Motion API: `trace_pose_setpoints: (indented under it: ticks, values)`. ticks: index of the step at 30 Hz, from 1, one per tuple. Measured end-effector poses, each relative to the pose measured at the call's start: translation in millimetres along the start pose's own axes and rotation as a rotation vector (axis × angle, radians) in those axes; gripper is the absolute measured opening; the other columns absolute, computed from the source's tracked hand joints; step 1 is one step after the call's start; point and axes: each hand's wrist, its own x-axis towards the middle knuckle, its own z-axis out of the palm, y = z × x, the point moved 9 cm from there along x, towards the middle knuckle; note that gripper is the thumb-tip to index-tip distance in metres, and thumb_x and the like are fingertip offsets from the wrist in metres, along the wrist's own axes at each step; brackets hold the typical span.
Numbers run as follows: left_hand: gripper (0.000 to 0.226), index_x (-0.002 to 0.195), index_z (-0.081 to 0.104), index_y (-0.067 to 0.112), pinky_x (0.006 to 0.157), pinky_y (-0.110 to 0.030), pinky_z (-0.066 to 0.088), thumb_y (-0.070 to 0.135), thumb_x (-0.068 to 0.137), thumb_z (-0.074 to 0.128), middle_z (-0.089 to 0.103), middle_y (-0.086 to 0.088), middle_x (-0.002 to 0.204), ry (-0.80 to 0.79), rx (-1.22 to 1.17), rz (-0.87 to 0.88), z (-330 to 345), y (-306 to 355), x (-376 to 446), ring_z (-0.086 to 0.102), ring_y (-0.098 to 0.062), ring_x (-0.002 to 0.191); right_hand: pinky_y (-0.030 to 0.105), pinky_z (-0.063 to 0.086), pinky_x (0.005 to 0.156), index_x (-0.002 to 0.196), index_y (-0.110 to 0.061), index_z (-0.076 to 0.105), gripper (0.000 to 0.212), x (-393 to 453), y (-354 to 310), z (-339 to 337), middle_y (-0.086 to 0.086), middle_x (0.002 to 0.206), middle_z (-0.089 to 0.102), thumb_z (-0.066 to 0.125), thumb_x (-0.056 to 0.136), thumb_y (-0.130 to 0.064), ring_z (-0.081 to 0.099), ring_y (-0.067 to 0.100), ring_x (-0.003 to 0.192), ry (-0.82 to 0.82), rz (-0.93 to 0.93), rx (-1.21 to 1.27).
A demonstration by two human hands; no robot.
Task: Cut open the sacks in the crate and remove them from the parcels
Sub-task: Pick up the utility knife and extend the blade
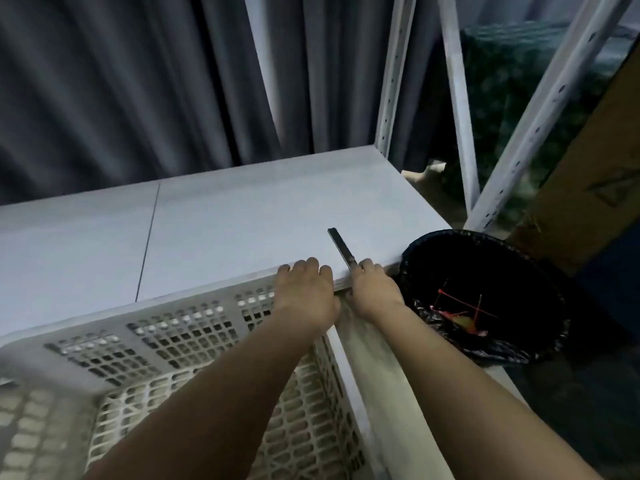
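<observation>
A pale perforated plastic crate [173,337] stands against the front of a white shelf board [225,220]. No sacks or parcels show inside the part of the crate that I can see. My left hand [304,296] rests on the shelf's front edge, fingers curled over it, holding nothing that I can see. My right hand [372,289] is just to its right, closed on the handle of a dark cutter [341,247] whose long body lies on the shelf and points away from me.
A bin lined with a black bag [485,299] stands right of the shelf, with red ties and scraps inside. White perforated rack posts [391,81] rise at the back right. A brown cardboard box [588,168] leans at far right. Grey curtains hang behind.
</observation>
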Motion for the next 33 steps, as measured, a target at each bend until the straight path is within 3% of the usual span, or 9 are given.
trace_pose_setpoints:
  ticks: [5,8,10,14,17,21,26,29,33]
  values:
    - [0.05,0.138,0.038,0.016,0.115,-0.042,0.013,0.038,0.094,0.041,0.039,-0.005,0.14,0.062,-0.025,-0.005,12,-14,8,0.032,-0.022,0.134,0.037,0.023,0.113,0.149,-0.022,0.02,0.065,21,4,31,0.013,0.159,-0.001,0.05,0.092,-0.022,0.006,0.026,0.147,-0.086,0.033,0.137]
    - [0.05,0.139,0.038,0.016,0.116,-0.042,0.011,0.037,0.093,0.042,0.039,-0.004,0.141,0.081,-0.044,-0.003,16,-18,8,0.03,-0.021,0.135,0.04,0.02,0.114,0.15,-0.028,0.016,0.066,27,8,48,0.01,0.16,-0.007,0.05,0.093,-0.026,-0.004,0.027,0.148,-0.148,0.087,0.116]
    - [0.05,0.139,0.038,0.017,0.116,-0.042,0.01,0.036,0.093,0.043,0.039,-0.004,0.141,0.07,-0.046,0.01,19,-18,6,0.03,-0.021,0.135,0.041,0.024,0.112,0.15,-0.024,0.019,0.062,29,8,51,0.01,0.159,0.001,0.046,0.094,-0.021,0.003,0.028,0.147,-0.099,0.117,0.127]
    - [0.05,0.138,0.038,0.017,0.116,-0.041,0.011,0.036,0.093,0.043,0.039,-0.004,0.14,0.065,-0.058,0.004,17,-19,4,0.032,-0.021,0.134,0.038,0.044,0.092,0.129,-0.013,0.052,0.036,21,5,30,0.011,0.134,0.042,0.042,0.095,-0.009,0.043,0.03,0.121,0.192,0.169,0.237]
    - [0.049,0.138,0.039,0.017,0.115,-0.041,0.012,0.035,0.092,0.043,0.04,-0.003,0.139,0.067,-0.095,-0.015,13,-21,1,0.033,-0.021,0.133,0.034,0.048,0.085,0.101,-0.015,0.066,0.021,17,22,36,0.009,0.12,0.053,0.048,0.093,-0.008,0.059,0.031,0.101,0.256,0.392,0.596]
    - [0.05,0.138,0.039,0.017,0.114,-0.04,0.014,0.036,0.092,0.043,0.04,-0.003,0.14,0.063,-0.116,-0.012,12,-22,-1,0.034,-0.022,0.132,0.035,0.057,0.067,0.07,-0.02,0.056,0.025,14,32,58,0.007,0.093,0.065,0.054,0.086,-0.001,0.064,0.025,0.073,0.209,0.607,1.142]
    - [0.05,0.138,0.038,0.016,0.109,-0.041,0.023,0.038,0.093,0.044,0.042,-0.007,0.138,-0.124,-0.149,-0.069,7,-22,-10,0.037,-0.026,0.13,0.018,0.045,0.038,0.083,-0.011,0.051,0.024,-11,20,58,0.009,0.078,0.057,0.062,0.083,0.01,0.05,0.015,0.058,0.035,0.695,1.631]
    - [0.049,0.139,0.037,0.015,0.107,-0.041,0.028,0.033,0.094,0.042,0.041,-0.009,0.14,-0.237,-0.208,-0.099,-13,-17,-28,0.039,-0.028,0.13,0.013,0.048,0.039,0.109,-0.014,0.045,0.034,-33,8,36,0.011,0.098,0.062,0.061,0.087,0.006,0.056,0.012,0.063,-0.077,0.657,1.708]
    - [0.051,0.142,0.035,0.016,0.106,-0.039,0.033,0.031,0.094,0.042,0.04,-0.009,0.142,-0.289,-0.316,-0.151,-60,-14,-65,0.041,-0.029,0.13,0.012,0.046,0.038,0.103,-0.011,0.055,0.022,-71,-9,-13,0.001,0.067,0.064,0.062,0.087,0.003,0.058,0.002,0.04,-0.146,0.584,1.676]
